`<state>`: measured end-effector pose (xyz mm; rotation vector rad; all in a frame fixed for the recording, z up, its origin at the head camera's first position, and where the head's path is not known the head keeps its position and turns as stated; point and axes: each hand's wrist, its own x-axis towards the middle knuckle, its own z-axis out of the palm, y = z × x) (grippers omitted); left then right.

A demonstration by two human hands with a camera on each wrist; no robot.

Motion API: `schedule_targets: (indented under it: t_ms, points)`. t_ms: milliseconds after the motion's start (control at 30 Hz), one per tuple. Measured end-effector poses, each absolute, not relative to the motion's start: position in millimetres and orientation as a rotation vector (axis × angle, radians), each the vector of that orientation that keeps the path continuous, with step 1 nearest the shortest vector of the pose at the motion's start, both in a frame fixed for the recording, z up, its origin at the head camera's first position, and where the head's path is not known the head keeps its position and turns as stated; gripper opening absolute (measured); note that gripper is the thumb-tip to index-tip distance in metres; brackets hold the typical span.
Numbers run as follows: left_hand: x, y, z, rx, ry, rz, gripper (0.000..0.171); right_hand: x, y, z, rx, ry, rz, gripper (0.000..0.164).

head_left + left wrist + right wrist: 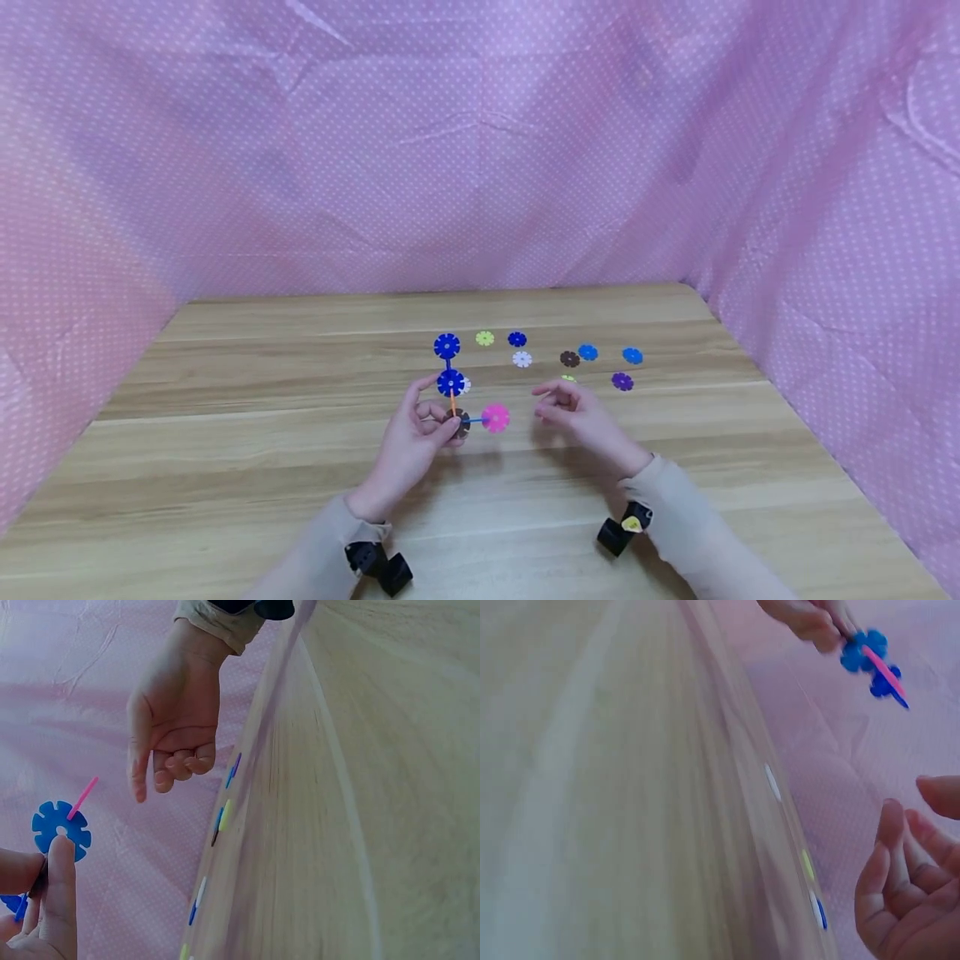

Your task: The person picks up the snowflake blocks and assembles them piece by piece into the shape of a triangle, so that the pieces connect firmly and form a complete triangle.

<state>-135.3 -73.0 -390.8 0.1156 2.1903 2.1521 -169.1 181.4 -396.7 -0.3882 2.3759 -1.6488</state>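
Observation:
My left hand point(411, 429) pinches a brown slotted disc point(464, 423) between thumb and fingers, above the table. That disc belongs to a joined chain of snowflake discs: an orange disc point(453, 402), seen edge-on, leads up to dark blue discs point(447, 346). Toward the right, a light blue disc point(49, 823) links the brown one to a pink disc point(496, 418). My right hand point(581, 414) hovers to the right of the chain, apart from it. Its fingers are loosely bent, and the right wrist view shows nothing between them.
Loose discs lie flat on the wooden table point(247, 467) beyond my hands: yellow-green point(484, 338), dark blue point(517, 339), white point(522, 359), brown point(570, 358), light blue point(632, 356) and purple point(622, 381). A pink dotted cloth point(480, 167) hangs around the table's back and sides.

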Motion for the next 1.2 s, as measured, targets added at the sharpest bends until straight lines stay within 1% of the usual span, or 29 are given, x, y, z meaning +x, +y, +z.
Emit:
schedule_targets:
  t_ms: [167, 567, 833, 1200]
  points:
    - [-136, -75, -392, 0.108, 2.182, 2.154, 0.068, -183, 197, -397, -0.228, 2.482, -1.580, 0.033]
    - [-138, -78, -392, 0.065, 2.180, 2.158, 0.070, -218, 221, -402, -0.232, 2.682, -1.374, 0.036]
    - [-138, -79, -392, 0.075, 2.172, 2.161, 0.071, -230, 221, -403, -0.256, 2.742, -1.211, 0.035]
    - [-138, -80, -392, 0.080, 2.151, 2.169, 0.071, -236, 216, -406, -0.208, 2.772, -1.083, 0.037]
